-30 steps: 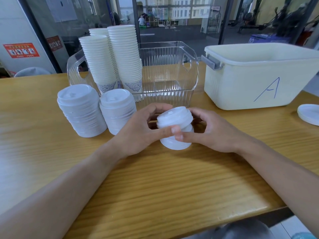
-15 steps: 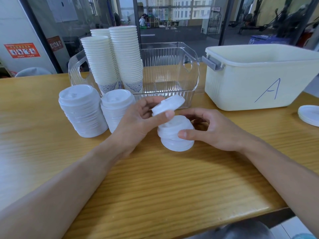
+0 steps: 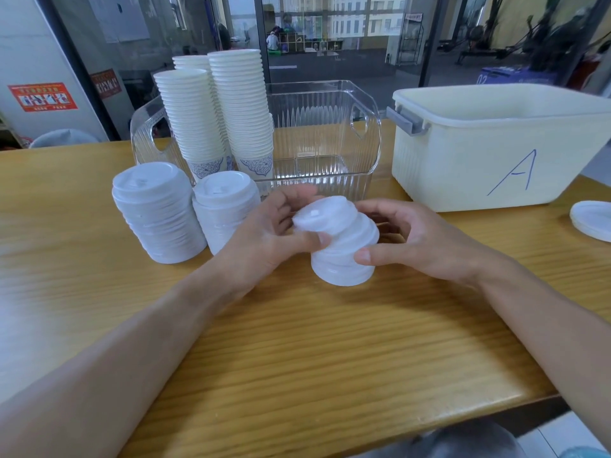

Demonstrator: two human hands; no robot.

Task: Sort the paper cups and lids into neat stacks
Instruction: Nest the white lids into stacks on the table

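A short stack of white lids point(image 3: 344, 256) stands on the wooden table point(image 3: 297, 342) in front of me. My left hand point(image 3: 267, 233) holds the top lid point(image 3: 322, 214), tilted, on that stack. My right hand point(image 3: 413, 239) grips the stack's right side, thumb on its front. Two taller lid stacks point(image 3: 158, 213) point(image 3: 224, 206) stand to the left. Three tall stacks of paper cups point(image 3: 243, 110) rise in the left half of a clear ribbed bin point(image 3: 330, 133).
A cream tub marked "A" point(image 3: 496, 147) sits at the right. A few loose lids point(image 3: 591, 219) lie at the table's right edge. The table's front edge runs below my forearms. Glass walls stand behind the table.
My left hand lifted the top lid off the small stack half a second ago and has now brought it back down onto the stack, tilted. My right hand stayed on the stack.
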